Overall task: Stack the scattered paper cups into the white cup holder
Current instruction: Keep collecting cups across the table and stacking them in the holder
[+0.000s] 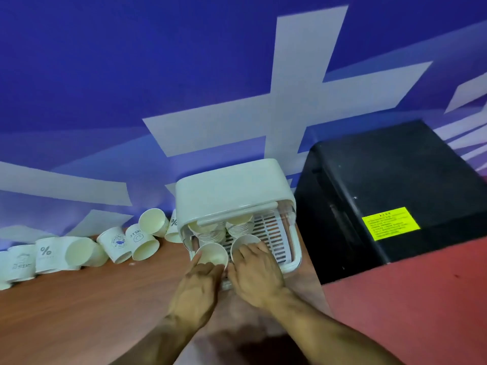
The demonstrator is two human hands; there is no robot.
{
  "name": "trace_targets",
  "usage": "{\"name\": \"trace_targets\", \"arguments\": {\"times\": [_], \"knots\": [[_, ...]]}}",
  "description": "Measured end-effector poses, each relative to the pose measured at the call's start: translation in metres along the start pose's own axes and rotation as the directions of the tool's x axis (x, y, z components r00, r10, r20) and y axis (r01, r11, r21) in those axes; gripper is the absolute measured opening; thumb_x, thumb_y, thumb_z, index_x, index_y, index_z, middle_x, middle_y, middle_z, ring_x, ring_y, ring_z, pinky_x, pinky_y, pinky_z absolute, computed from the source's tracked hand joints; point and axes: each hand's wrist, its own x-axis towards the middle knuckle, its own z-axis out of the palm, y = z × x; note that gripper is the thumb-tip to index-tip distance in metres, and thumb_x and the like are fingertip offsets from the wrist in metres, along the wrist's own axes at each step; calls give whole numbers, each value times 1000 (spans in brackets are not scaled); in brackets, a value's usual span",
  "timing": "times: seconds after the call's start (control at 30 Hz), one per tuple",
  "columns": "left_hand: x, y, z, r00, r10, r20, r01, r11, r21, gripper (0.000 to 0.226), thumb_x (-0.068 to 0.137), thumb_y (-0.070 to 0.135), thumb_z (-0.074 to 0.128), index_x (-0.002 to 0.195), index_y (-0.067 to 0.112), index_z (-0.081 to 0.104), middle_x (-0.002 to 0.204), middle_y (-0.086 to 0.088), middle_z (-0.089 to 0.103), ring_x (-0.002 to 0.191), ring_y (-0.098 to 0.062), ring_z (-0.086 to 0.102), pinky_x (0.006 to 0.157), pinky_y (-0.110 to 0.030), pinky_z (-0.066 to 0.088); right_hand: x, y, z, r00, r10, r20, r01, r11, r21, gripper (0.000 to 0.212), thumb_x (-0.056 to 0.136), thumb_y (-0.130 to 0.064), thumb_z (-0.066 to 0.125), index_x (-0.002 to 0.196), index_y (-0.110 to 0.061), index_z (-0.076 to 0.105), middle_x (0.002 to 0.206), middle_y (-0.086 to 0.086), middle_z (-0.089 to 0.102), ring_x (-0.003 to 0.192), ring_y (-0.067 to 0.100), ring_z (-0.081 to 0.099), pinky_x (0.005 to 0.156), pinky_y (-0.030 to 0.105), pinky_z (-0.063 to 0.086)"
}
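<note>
The white cup holder [232, 191] stands on the wooden table against the blue wall, its slotted tray [279, 241] pulled out toward me. Two stacks of cups [237, 225] lie inside under the lid. My left hand [200, 283] grips a paper cup [213, 254] at the tray's front left, fingers round its rim. My right hand [257, 272] holds a second cup [243, 242] beside it, fingers curled over its rim. Several loose paper cups [118, 245] lie scattered on the table to the left, some on their sides.
A black box [390, 196] with a yellow label [390, 223] stands right of the holder on a red surface [411, 312]. The brown table top [79, 312] stretches to the left in front of the loose cups.
</note>
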Motion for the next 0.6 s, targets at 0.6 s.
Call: {"name": "trace_targets", "arguments": {"times": [0.6], "knots": [[-39,-1,-70,976,-146,-159,136,988,-70,28,89,31,53,114,24,63,104,2,64,93,-23,59,73,-33,45,-12,-62,-66,963,11,-268,16,995,96,13,74,-25,67,81,-15,63,77,2,62,73,24,59,67,34,49]]}}
